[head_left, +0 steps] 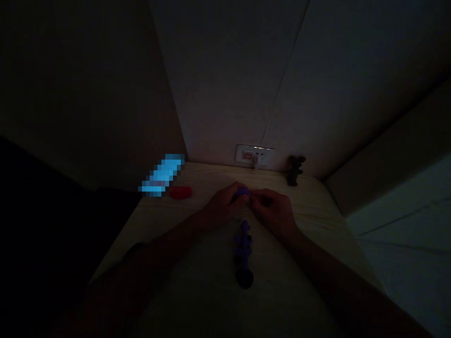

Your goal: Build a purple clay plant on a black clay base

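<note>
Purple piece held at frame centre

The left hand pinches it; the right hand's fingers meet it, grip too dim to tell. Between the forearms, lower centre, lies a knobbed purple stick. Left: red block, pixelated blue glow. Upper right of centre: socket, dark figurine.

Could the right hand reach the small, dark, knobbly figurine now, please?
Probably yes: nothing visible stands between the right hand and the figurine, though that hand seems busy at a small purple piece.
</note>
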Demonstrator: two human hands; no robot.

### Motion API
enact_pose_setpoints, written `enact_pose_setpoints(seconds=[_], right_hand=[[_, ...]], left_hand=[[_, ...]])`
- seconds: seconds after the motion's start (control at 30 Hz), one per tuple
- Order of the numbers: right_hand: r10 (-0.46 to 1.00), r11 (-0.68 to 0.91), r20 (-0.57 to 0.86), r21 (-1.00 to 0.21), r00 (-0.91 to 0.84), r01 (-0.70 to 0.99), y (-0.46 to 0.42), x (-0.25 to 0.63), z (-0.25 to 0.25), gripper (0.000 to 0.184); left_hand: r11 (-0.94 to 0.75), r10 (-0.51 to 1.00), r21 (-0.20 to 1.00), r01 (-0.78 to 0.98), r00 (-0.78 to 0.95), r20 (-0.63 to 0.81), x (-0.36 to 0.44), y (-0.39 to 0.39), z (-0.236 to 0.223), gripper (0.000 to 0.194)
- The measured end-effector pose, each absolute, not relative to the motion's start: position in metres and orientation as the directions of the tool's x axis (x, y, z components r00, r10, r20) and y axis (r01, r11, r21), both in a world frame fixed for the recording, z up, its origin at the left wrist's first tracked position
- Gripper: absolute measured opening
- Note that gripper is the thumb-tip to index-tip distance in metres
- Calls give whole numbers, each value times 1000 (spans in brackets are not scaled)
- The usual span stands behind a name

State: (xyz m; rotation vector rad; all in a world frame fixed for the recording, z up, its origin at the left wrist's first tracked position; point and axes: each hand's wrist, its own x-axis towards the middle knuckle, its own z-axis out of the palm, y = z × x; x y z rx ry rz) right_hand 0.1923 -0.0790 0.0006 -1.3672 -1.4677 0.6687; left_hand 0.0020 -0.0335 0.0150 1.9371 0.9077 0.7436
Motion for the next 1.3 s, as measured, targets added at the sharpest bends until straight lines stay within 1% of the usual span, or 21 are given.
enact_pose_setpoints(seconds=[0.13,0.27,0.33,0.47,0.57,0.7,0.8,0.9,1.03,1.2,1.3], right_hand=[[958,121,215,-903,189,411,-78,188,3,24],[961,117,204,-912,187,394,-77,186,8,20],[969,132,195,-930,154,344,-77,187,8,21],[983,141,158,-975,91,170,-76,189,4,28],[990,113,121,-987,67,114,-74,189,2,30],[991,64,75,-992,106,107,-73,188,1,33],[990,53,69,-991,127,124,-73,186,2,32],[990,55,70,-991,122,125,-74,184,5,29],[991,58,69,-994,117,96,-75,183,7,27],[990,58,72,-991,120,119,-74,183,2,26],[990,86,100,-987,96,139,-73,183,1,27]], left_hand=[[-385,821,864,326,548,159,4,-35,15,32],[-368,837,859,356,530,139,6,-35,17,30],[-358,846,864,355,514,139,5,-34,16,30],[-364,856,866,342,489,167,3,-30,12,31],[-371,854,857,358,493,164,2,-29,13,28],[-377,846,859,347,506,167,3,-30,15,23],[-363,853,869,335,495,165,4,-30,15,23],[-357,875,871,336,448,186,5,-29,12,25],[-385,883,856,345,407,233,6,-27,9,21],[-392,877,857,334,418,237,8,-29,12,19],[-379,882,858,346,416,222,8,-30,13,19]])
